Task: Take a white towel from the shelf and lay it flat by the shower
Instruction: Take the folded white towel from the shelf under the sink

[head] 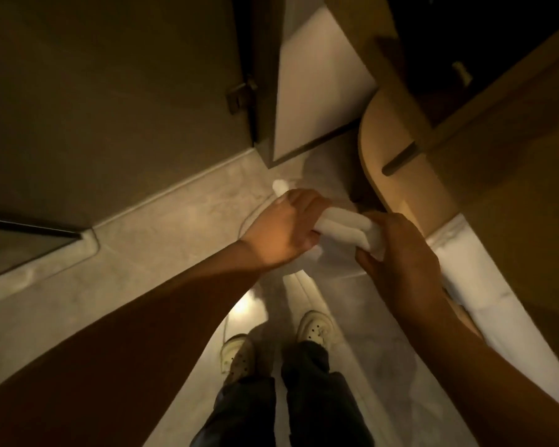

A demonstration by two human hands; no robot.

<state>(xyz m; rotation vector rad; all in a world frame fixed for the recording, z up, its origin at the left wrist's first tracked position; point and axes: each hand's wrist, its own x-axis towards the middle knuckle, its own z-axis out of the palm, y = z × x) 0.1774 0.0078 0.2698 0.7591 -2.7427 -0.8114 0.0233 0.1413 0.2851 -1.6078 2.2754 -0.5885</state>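
A folded white towel (346, 227) hangs in the air at mid-frame, held between both hands above the floor. My left hand (284, 227) grips its left end, and a bit of white cloth sticks out past the fingers at the far side. My right hand (400, 250) is closed around its right end. The towel is still bunched into thick folds. Much of it is hidden inside the two fists.
A rounded wooden counter with shelves (400, 156) juts in from the right, close above my hands. A dark glass door with a hinge (239, 95) stands at the left, with a raised floor curb (88, 243) below it. My two feet in pale shoes (313, 327) stand on the tiled floor.
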